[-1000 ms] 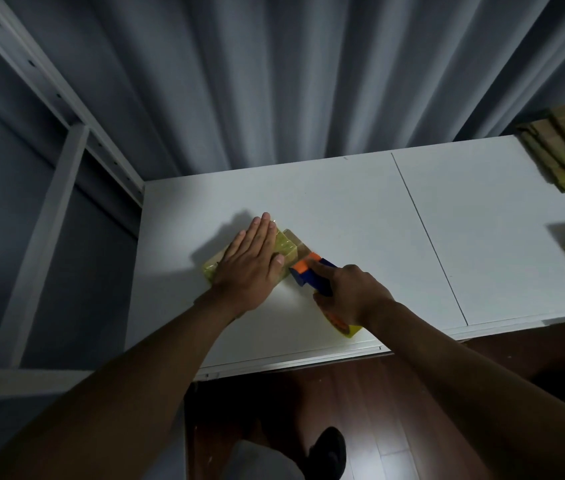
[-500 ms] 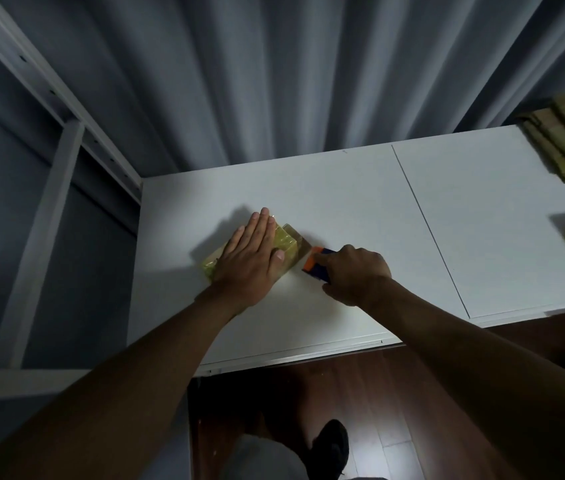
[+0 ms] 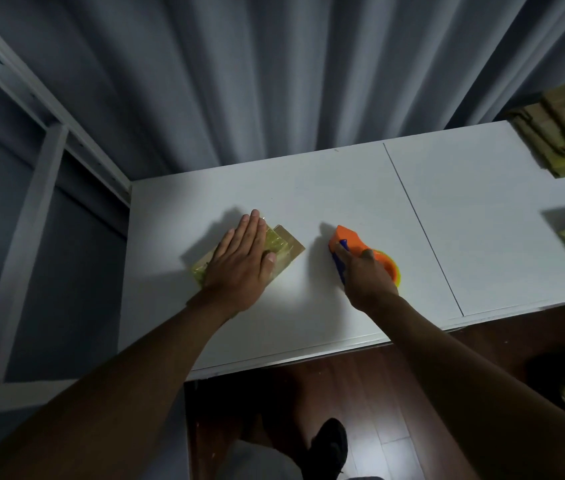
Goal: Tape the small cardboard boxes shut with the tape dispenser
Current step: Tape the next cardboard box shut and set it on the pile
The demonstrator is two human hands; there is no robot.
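1. The small flat brown cardboard box wrapped in yellowish tape (image 3: 283, 244) lies on the white table (image 3: 343, 188), left of centre, mostly under the left hand (image 3: 239, 263).
2. That hand lies flat, fingers straight and together, pressing the box.
3. The right hand (image 3: 369, 284) grips the orange and blue tape dispenser (image 3: 350, 242), just right of the box, apart from it.

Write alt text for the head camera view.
A left hand presses flat on a small cardboard box on a white table, while the right hand holds an orange tape dispenser beside it, apart from the box.
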